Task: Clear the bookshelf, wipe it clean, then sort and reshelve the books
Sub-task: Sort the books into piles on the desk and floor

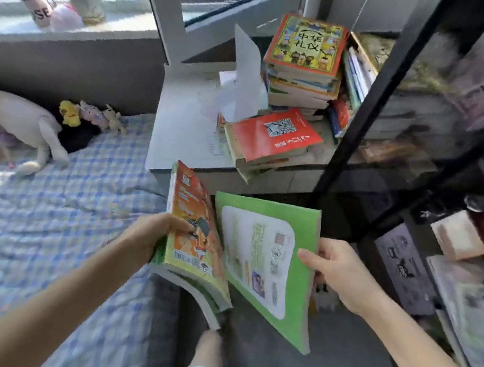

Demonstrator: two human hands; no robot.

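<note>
My left hand [154, 234] grips an orange-and-green paperback [192, 237] by its left edge, with another thin book under it. A large green book [269, 261] hangs beside it, tilted, and my right hand [336, 267] holds its right edge with the thumb on the cover. Both books are in the air above the floor, in front of a low white table [182, 119]. On that table lie a red book [271, 136] atop a small pile and a taller stack topped by a yellow-and-red book [305, 45]. The black bookshelf [390, 79] stands at the right, still holding blurred books.
A bed with a blue checked cover [57, 211] fills the left, with soft toys [91, 114] near its head. A loose white sheet [244, 72] stands on the table. A window sill with a plant pot [87, 3] is behind. My knee [208, 353] shows below.
</note>
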